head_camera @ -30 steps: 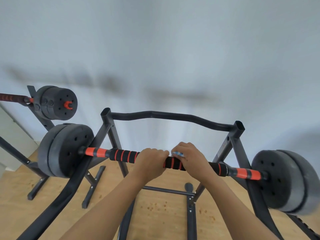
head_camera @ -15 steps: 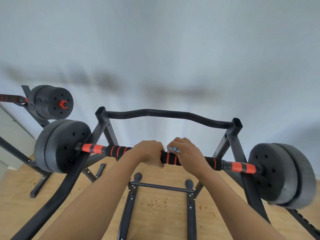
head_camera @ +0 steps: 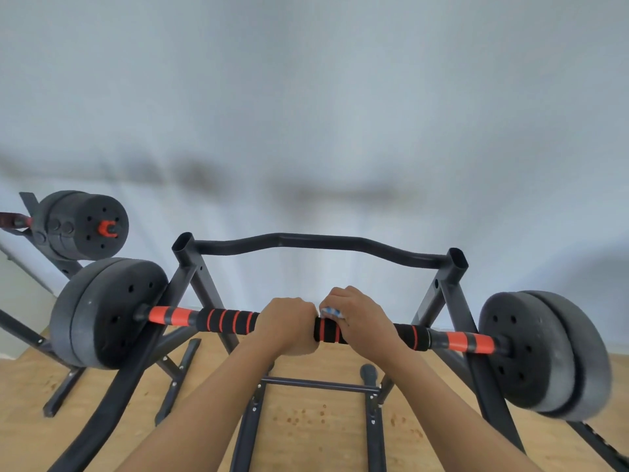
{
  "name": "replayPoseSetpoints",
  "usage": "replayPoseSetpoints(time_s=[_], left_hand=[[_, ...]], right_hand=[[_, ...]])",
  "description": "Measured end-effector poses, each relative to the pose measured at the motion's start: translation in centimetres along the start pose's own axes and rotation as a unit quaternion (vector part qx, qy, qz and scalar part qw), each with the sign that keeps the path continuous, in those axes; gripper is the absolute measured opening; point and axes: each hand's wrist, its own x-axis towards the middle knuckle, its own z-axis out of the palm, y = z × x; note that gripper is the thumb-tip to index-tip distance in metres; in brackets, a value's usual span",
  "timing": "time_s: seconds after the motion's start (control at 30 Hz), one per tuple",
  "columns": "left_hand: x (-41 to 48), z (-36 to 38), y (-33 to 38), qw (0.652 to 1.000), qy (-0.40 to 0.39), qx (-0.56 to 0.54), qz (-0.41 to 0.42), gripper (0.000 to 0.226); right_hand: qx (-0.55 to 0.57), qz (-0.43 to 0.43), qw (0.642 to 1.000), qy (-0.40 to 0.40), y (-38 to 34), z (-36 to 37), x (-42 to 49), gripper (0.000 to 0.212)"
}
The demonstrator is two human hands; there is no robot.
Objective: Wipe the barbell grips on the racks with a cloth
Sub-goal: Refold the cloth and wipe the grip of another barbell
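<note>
Plates of a second barbell (head_camera: 85, 226) show in the upper left of the frame, on a stand of their own, well apart from both hands. Below them, the left plates (head_camera: 109, 311) cap the near barbell (head_camera: 170, 315), which lies level on a black rack (head_camera: 456, 267), its long axis running left to right across the middle of the frame. Inward from the orange sleeve comes the foam grip (head_camera: 231, 321), black with thin orange rings.

The left hand (head_camera: 289, 323) is wrapped over this grip from above, near its middle, fingers curled round the bar. Just beside it, almost knuckle to knuckle, the right hand (head_camera: 360, 318) is curled over the same grip with a blue-and-white cloth (head_camera: 331, 312) bunched beneath its fingers. Only a corner of the cloth shows, pressed onto the foam.

To the right of that hand the foam runs on to another orange sleeve and the right plates (head_camera: 544, 359).

The grip lies directly under the cloth hand, so a wiping stroke would likely slide along the bar's axis while the left hand steadies it. The stretch of foam under the left hand is the nearer uncovered ground.
</note>
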Motion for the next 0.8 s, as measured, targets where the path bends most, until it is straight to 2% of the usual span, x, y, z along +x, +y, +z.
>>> replayPoseSetpoints(time_s=[0.1, 0.17, 0.2, 0.3, 0.33, 0.37, 0.47, 0.6, 0.7, 0.77, 0.8], left_hand=[[1.7, -1.5, -0.8, 0.991, -0.110, -0.078, 0.003, 0.016], [2.3, -1.8, -1.3, 0.988, -0.126, -0.092, 0.018, 0.020], [2.2, -1.3, -1.5, 0.993, -0.088, -0.069, 0.025, 0.022], [1.1, 2.4, -1.1, 0.990, 0.127, 0.048, 0.040, 0.028], [0.8, 3.4, -1.0, 0.983, 0.171, 0.053, 0.039, 0.030], [0.9, 3.8, -1.0, 0.981, 0.183, 0.051, 0.034, 0.028], [1.5, 2.0, -1.0, 0.992, 0.112, 0.039, 0.044, 0.016], [2.3, -0.2, -1.4, 0.998, 0.006, -0.029, 0.050, 0.017], [3.8, -1.4, -2.4, 0.988, -0.099, -0.106, 0.051, 0.020], [4.3, -2.0, -2.9, 0.982, -0.111, -0.134, 0.070, 0.022], [4.1, -2.0, -3.0, 0.986, -0.080, -0.123, 0.082, 0.023]], right_hand=[[-0.005, 0.003, 1.000, 0.004, 0.0, 0.0, 0.3, 0.025], [-0.008, 0.008, 1.000, 0.004, -0.1, -0.1, 0.6, 0.024], [-0.011, 0.013, 1.000, 0.002, -0.1, -0.1, 0.7, 0.024], [-0.015, 0.030, 0.999, -0.013, -0.1, -0.1, 1.1, 0.024], [-0.015, 0.031, 0.999, -0.017, -0.2, -0.1, 1.3, 0.024], [-0.019, 0.031, 0.999, -0.020, -0.2, 0.0, 1.5, 0.025], [-0.024, 0.039, 0.999, -0.027, 0.0, 0.1, 2.0, 0.026], [-0.006, 0.056, 0.998, -0.030, 0.3, 0.4, 2.6, 0.024], [0.016, 0.060, 0.998, -0.026, 0.0, 0.1, 2.8, 0.022], [0.016, 0.067, 0.997, -0.027, 0.0, -0.2, 3.0, 0.020], [0.014, 0.073, 0.997, -0.029, 0.0, -0.3, 3.0, 0.021]])
